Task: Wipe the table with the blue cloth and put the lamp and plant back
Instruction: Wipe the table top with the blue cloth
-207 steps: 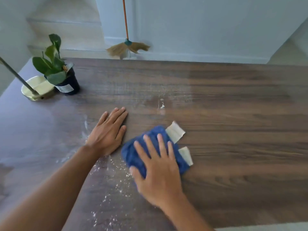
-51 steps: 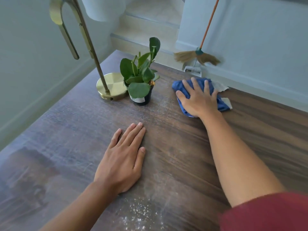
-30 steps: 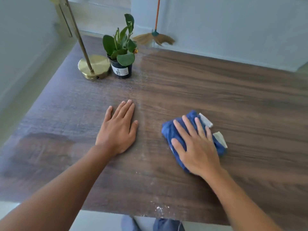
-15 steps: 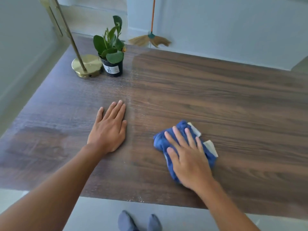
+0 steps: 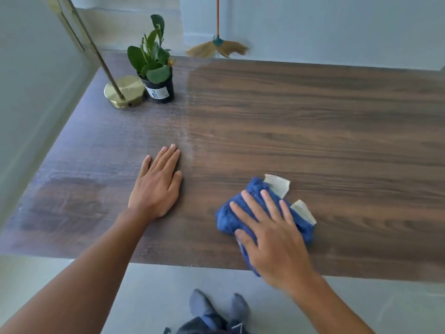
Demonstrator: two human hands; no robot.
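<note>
The blue cloth (image 5: 252, 213) lies bunched on the wooden bench (image 5: 313, 121), near the front edge and right of the middle. Its long axis runs diagonally, from the near end at the bench edge, under the wrist, up and away to the far right, where two pale tags (image 5: 277, 185) stick out and point toward the far right corner. The right hand (image 5: 269, 235) lies flat on top of it, fingers straight and spread, pressing down rather than clenching; the cloth shows beyond the fingertips and on both sides of the palm, so the grip is a released, open-palm press with the cloth directly beneath.

To the left, well apart from the cloth, the left hand (image 5: 157, 184) rests flat on the bench with fingers straight and together, holding nothing. A faint pale streak of dust runs away from its fingertips toward the far edge; the wood to the left of it looks duller and hazier.

At the far left corner the plant (image 5: 154, 61) stands upright in a dark pot, just beside the round brass base of the lamp (image 5: 124, 91), whose stem leans up and left out of view.

Beyond the far edge, a broom (image 5: 218, 45) stands against the wall. Below the near edge, two socked feet (image 5: 216, 307) show on the floor.
</note>
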